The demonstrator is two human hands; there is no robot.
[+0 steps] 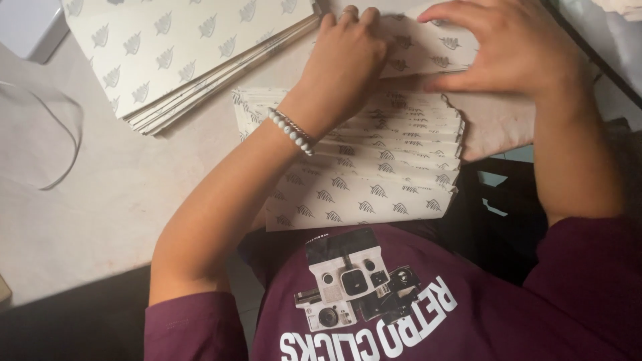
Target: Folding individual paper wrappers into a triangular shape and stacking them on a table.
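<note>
Both hands, left hand (351, 57) and right hand (498, 47), press one patterned sheet (428, 47) (table edge close by).

In the upper middle of the frame, the left hand (351, 50) and the right hand (498, 43) press on a folded patterned sheet (428, 50). Below them lies a staggered row of folded sheets (374, 180), and a flat stack of sheets (174, 47) rests at the upper left on the table (87, 200).
</note>
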